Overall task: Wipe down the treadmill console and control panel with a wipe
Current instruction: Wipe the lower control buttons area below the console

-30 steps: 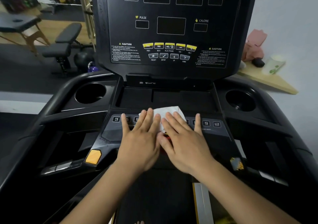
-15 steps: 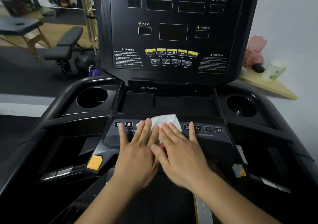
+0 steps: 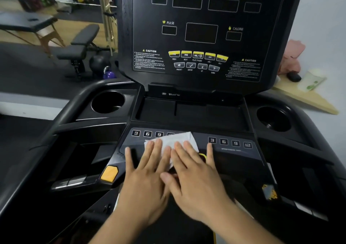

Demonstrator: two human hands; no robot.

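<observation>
A white wipe [image 3: 178, 140] lies on the treadmill's lower control panel [image 3: 234, 151], between the two rows of numbered keys. My left hand [image 3: 148, 176] and my right hand [image 3: 196, 176] lie side by side with straight fingers pressing flat on the wipe. Its far edge shows beyond the fingertips; the rest is hidden under the hands. The upright black console [image 3: 204, 32] with dark displays and yellow buttons stands behind the panel.
Cup holders sit at the left [image 3: 107, 102] and right [image 3: 273, 119] of a shallow tray [image 3: 191, 110]. An orange button [image 3: 109, 173] is on the left handle. A workout bench [image 3: 80, 45] stands at the far left, a wooden shelf [image 3: 307, 99] with small items at the right.
Both hands slid the wipe toward me and slightly left on the panel; the right-hand key row 3, 6, 9, 12 is now fully uncovered.
</observation>
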